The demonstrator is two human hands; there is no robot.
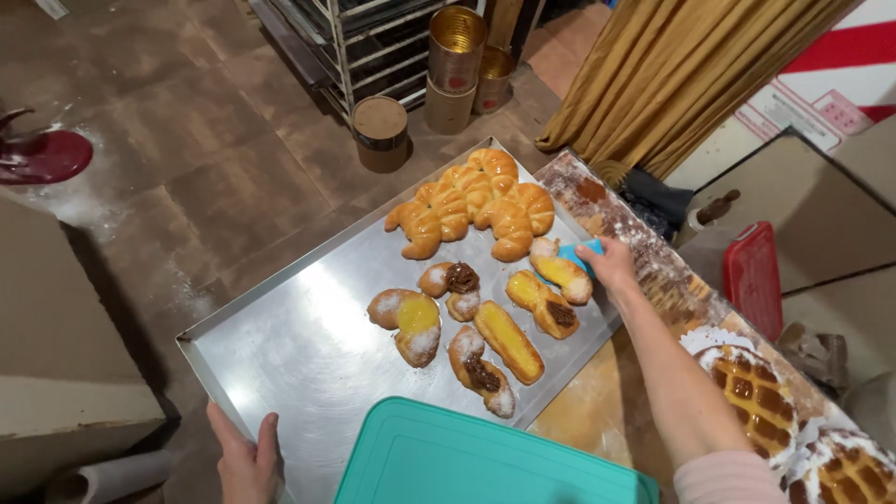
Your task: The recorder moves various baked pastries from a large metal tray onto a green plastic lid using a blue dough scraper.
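A large metal baking tray (308, 355) sticks out over the floor from a floury wooden table. My left hand (247, 462) grips its near edge at the bottom left. My right hand (611, 264) reaches to the tray's right edge and holds a small blue scraper (576, 253) against a sugar-dusted pastry with yellow filling (561, 271). More small pastries with yellow or brown filling (467, 327) lie in the tray's middle. Golden braided breads (476, 201) fill its far corner.
A teal plastic lid (485, 462) lies near me over the tray's edge. Lattice tarts (756, 392) on paper sit on the table at right, beside a red box (752, 275). Tin cans (455, 51) and a rack stand on the floor beyond. A yellow curtain (672, 65) hangs at upper right.
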